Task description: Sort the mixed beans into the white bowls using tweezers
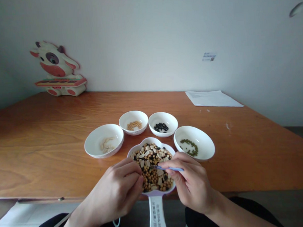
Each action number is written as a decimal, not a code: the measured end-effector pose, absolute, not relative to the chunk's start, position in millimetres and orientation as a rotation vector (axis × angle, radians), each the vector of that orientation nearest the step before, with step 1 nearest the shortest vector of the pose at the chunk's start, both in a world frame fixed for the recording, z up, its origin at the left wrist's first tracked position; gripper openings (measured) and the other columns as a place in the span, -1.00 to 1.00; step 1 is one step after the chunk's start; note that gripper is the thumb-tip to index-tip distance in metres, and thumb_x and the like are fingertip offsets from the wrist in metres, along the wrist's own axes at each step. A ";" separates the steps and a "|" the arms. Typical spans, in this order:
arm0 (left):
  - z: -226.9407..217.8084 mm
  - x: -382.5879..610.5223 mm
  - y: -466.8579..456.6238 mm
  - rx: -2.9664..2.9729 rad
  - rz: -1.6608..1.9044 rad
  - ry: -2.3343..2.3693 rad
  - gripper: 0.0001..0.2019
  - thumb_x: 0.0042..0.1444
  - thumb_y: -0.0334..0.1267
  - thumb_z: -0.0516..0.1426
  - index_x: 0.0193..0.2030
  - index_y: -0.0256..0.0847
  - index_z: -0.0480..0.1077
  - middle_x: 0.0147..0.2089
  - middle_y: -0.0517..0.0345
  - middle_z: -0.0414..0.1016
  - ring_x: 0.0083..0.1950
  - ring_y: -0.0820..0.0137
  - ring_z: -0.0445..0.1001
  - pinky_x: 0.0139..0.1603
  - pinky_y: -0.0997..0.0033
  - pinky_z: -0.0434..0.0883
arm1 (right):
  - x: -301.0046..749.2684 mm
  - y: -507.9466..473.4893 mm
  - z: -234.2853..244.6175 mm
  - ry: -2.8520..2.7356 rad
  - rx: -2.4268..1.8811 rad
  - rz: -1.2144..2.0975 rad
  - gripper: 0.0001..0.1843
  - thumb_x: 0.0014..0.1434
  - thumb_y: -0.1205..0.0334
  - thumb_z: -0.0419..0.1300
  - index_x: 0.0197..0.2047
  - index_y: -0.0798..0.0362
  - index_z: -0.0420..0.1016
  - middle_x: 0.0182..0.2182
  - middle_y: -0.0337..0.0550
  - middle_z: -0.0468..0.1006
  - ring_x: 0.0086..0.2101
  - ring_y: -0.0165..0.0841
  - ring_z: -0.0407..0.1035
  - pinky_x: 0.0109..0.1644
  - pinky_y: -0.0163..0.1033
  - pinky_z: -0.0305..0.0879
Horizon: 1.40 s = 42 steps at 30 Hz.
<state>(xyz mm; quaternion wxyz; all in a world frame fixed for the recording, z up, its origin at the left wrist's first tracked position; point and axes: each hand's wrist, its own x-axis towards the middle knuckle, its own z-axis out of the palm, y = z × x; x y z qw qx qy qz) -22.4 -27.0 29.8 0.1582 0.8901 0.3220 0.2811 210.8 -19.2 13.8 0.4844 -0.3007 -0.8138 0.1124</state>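
A flower-shaped white dish [153, 143] full of mixed beans and seeds sits at the table's near edge. My left hand [120, 191] curls against its left rim, fingers closed on the edge. My right hand [189, 182] pinches blue tweezers [167, 168], whose tips reach into the mixed pile. Behind the dish stand several white bowls: one with pale seeds [104, 140], one with yellow beans [133, 122], one with black beans [163, 123], one with green beans [194, 142].
The wooden table [41, 143] runs to a white wall. A cartoon cow figure [56, 69] stands at the back left. A sheet of paper [213, 98] lies at the back right. A white labelled strip [156, 215] hangs below the dish.
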 end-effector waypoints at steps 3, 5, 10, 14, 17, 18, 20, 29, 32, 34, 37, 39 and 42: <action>29.2 -22.6 -27.4 2.557 0.799 0.933 -0.67 0.36 -0.47 -0.04 -0.46 -0.29 0.35 -0.34 0.05 0.41 -0.29 0.37 0.38 -0.30 0.37 0.40 | 211.9 -20.3 14.3 -1.976 -0.732 0.268 -0.75 0.27 0.49 0.07 -0.09 0.11 0.51 -0.36 -0.07 0.62 -0.37 -0.29 0.43 -0.28 -0.17 0.44; 29.6 -22.3 -27.2 2.561 0.799 0.936 -0.66 0.35 -0.46 -0.04 -0.46 -0.29 0.35 -0.36 0.05 0.41 -0.30 0.37 0.38 -0.30 0.37 0.40 | 212.5 -20.9 14.6 -1.972 -0.732 0.264 -0.75 0.27 0.49 0.07 -0.09 0.11 0.51 -0.37 -0.07 0.62 -0.38 -0.29 0.44 -0.29 -0.17 0.44; 31.5 -20.3 -25.3 2.565 0.813 0.920 -0.66 0.35 -0.46 -0.04 -0.46 -0.29 0.35 -0.36 0.05 0.42 -0.31 0.37 0.38 -0.31 0.37 0.39 | 213.7 -21.2 14.9 -1.975 -0.719 0.267 -0.75 0.24 0.52 0.10 -0.08 0.13 0.51 -0.35 -0.05 0.63 -0.38 -0.29 0.43 -0.30 -0.17 0.42; 31.0 -19.8 -25.1 2.565 0.814 0.918 -0.66 0.35 -0.46 -0.04 -0.46 -0.28 0.36 -0.36 0.05 0.42 -0.31 0.37 0.38 -0.31 0.36 0.40 | 214.5 -21.4 14.5 -1.971 -0.720 0.262 -0.75 0.24 0.53 0.10 -0.10 0.14 0.51 -0.37 -0.05 0.62 -0.38 -0.29 0.43 -0.31 -0.17 0.42; 30.3 -20.1 -25.6 2.568 0.827 0.914 -0.68 0.35 -0.47 -0.03 -0.41 -0.29 0.40 -0.35 0.04 0.44 -0.29 0.36 0.39 -0.30 0.35 0.43 | 214.8 -21.6 14.5 -1.971 -0.729 0.253 -0.75 0.24 0.52 0.09 -0.10 0.12 0.51 -0.37 -0.05 0.62 -0.37 -0.28 0.44 -0.31 -0.17 0.43; 30.2 -20.1 -25.7 2.572 0.830 0.915 -0.68 0.34 -0.47 -0.03 -0.41 -0.29 0.41 -0.35 0.04 0.45 -0.29 0.36 0.39 -0.30 0.35 0.43 | 214.9 -21.6 14.8 -1.971 -0.733 0.251 -0.75 0.25 0.51 0.08 -0.10 0.12 0.51 -0.37 -0.06 0.62 -0.37 -0.28 0.44 -0.31 -0.17 0.43; 30.1 -20.1 -25.6 2.581 0.831 0.921 -0.67 0.34 -0.47 -0.03 -0.43 -0.29 0.41 -0.35 0.03 0.45 -0.30 0.37 0.39 -0.31 0.35 0.43 | 215.2 -21.8 15.9 -1.970 -0.729 0.246 -0.73 0.25 0.51 0.07 -0.08 0.11 0.51 -0.37 -0.06 0.63 -0.38 -0.29 0.44 -0.33 -0.18 0.43; 31.5 -20.5 -26.6 2.555 0.816 0.914 -0.67 0.35 -0.46 -0.04 -0.42 -0.29 0.41 -0.34 0.04 0.44 -0.29 0.37 0.39 -0.29 0.35 0.44 | 234.9 -18.2 29.7 -1.907 -0.762 0.119 -0.67 0.21 0.57 0.11 -0.04 0.08 0.53 -0.30 -0.06 0.66 -0.34 -0.30 0.49 -0.30 -0.20 0.48; 32.5 -20.3 -27.4 2.565 0.791 0.909 -0.67 0.35 -0.46 -0.04 -0.44 -0.29 0.38 -0.34 0.05 0.43 -0.29 0.37 0.39 -0.29 0.35 0.43 | 250.1 -15.1 31.1 -1.854 -0.803 0.039 -0.68 0.20 0.56 0.14 -0.06 0.06 0.53 -0.27 -0.07 0.66 -0.30 -0.29 0.51 -0.28 -0.21 0.48; 33.1 -19.7 -27.6 2.566 0.786 0.905 -0.67 0.35 -0.46 -0.04 -0.45 -0.29 0.36 -0.34 0.05 0.43 -0.29 0.37 0.38 -0.29 0.36 0.42 | 261.7 -14.2 30.1 -1.827 -0.853 -0.012 -0.71 0.20 0.53 0.15 -0.08 0.05 0.54 -0.27 -0.08 0.66 -0.29 -0.28 0.53 -0.27 -0.20 0.48; 33.1 -18.7 -27.0 2.567 0.793 0.913 -0.68 0.35 -0.46 -0.04 -0.45 -0.28 0.35 -0.34 0.06 0.42 -0.29 0.38 0.38 -0.29 0.37 0.41 | 279.1 -14.5 27.4 -1.788 -0.939 -0.085 -0.77 0.22 0.47 0.16 -0.11 0.04 0.54 -0.27 -0.09 0.65 -0.30 -0.28 0.55 -0.25 -0.21 0.48; 32.1 -18.3 -26.2 2.576 0.785 0.925 -0.68 0.35 -0.46 -0.03 -0.45 -0.28 0.34 -0.34 0.07 0.42 -0.30 0.38 0.39 -0.29 0.38 0.40 | 288.8 -14.9 25.4 -1.747 -1.005 -0.151 -0.79 0.24 0.45 0.16 -0.13 0.03 0.55 -0.29 -0.10 0.65 -0.32 -0.29 0.54 -0.25 -0.21 0.48; 29.5 -18.0 -24.8 2.591 0.782 0.943 -0.69 0.35 -0.45 -0.03 -0.43 -0.28 0.35 -0.35 0.08 0.42 -0.31 0.39 0.41 -0.30 0.38 0.40 | 297.7 -13.7 22.6 -1.708 -1.076 -0.239 -0.82 0.26 0.42 0.16 -0.14 0.02 0.55 -0.30 -0.10 0.65 -0.34 -0.28 0.54 -0.24 -0.21 0.47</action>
